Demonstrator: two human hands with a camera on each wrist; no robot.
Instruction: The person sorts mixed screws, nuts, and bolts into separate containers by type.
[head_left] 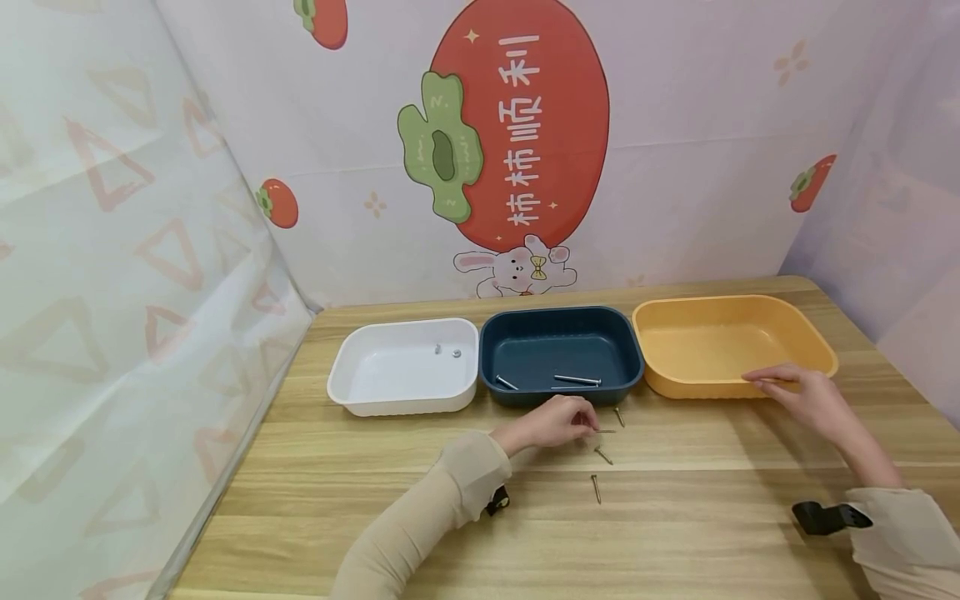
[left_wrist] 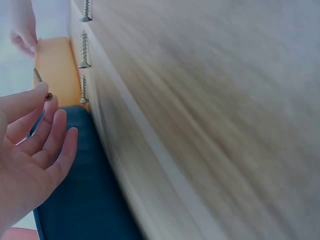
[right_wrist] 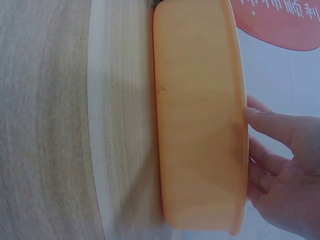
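My left hand [head_left: 553, 422] pinches a small screw [left_wrist: 38, 76] between thumb and index finger, just in front of the dark blue tray [head_left: 562, 313]. Its other fingers are loosely bent in the left wrist view. Near it on the table lie more screws: one [head_left: 619, 417] by the tray, another [head_left: 603, 456] a little closer, and a third [head_left: 596, 489] nearest me. My right hand [head_left: 813, 406] holds the front rim of the yellow tray [right_wrist: 200, 120], thumb outside; its other fingertips are partly hidden behind the rim.
A white tray [head_left: 408, 406] on the left contains two small metal nuts [head_left: 456, 353]. Several long silver bolts [head_left: 577, 380] lie inside the dark blue tray. The three trays stand in a row on the wooden table [head_left: 337, 517], before a printed cloth backdrop [head_left: 345, 242].
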